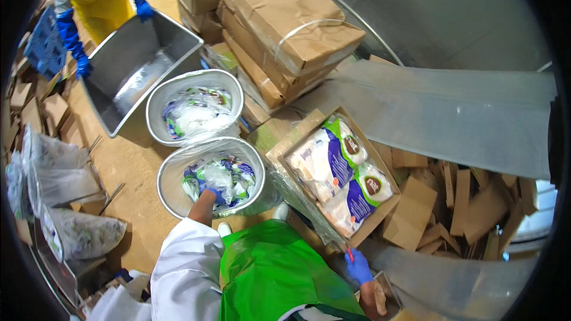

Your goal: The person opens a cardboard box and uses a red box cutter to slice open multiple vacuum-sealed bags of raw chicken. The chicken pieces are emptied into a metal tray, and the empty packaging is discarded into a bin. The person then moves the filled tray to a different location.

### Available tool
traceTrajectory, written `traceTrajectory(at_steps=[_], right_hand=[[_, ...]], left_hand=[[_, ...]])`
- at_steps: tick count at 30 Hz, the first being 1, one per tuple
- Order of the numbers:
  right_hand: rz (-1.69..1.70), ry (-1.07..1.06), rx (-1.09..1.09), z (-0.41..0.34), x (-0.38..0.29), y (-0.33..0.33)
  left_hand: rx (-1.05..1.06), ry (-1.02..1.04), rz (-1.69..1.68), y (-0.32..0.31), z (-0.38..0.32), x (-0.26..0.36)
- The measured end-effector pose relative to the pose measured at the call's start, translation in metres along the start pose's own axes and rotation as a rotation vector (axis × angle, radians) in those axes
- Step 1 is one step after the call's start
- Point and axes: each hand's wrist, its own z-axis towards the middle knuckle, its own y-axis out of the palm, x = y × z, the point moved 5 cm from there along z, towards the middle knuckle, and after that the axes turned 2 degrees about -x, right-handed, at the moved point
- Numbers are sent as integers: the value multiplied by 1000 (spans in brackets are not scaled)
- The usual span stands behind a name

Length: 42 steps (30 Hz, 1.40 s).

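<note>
My left hand (215, 197), in a blue glove, reaches into the nearer round bin (161, 183), over crumpled printed plastic packaging (223, 177); whether it grips any of it is hidden. My right hand (358, 267), also blue-gloved, is closed around a red-handled tool (349, 255) by the lower corner of an open cardboard box (383, 207). Inside that box lie printed plastic bags (330, 165) with pale contents. A second round bin (151, 107), lined with clear plastic, stands beyond the first and holds similar packaging.
Taped cardboard boxes (290, 18) are stacked beyond the open box. At upper left, a co-worker (98, 0) holds a large metal tub (100, 111). A grey curved panel (446, 102) spans the right, above loose cardboard pieces (410, 214). Clear bags (84, 232) stand at left.
</note>
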Motion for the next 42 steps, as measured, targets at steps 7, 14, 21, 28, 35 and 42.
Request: traceTrajectory(at_steps=[7,14,21,28,35,42], right_hand=[[130,-154,-33,171,-35,-108],[190,-422,25,270,-60,-153],[264,-475,76,304,-32,-114],[-31,-221,93,317,-62,-123],[-169,-267,124,378,-119,-109],[-242,-257,95,332,-135,-97]], left_hand=[[-165,-99,-472,-67,-88,23],[251,-74,-1068,-75,-168,61],[752,-357,-784,-36,-159,123],[1198,-468,-537,-143,-217,213],[1057,137,-524,-247,-160,243],[880,338,-222,-269,-46,279]])
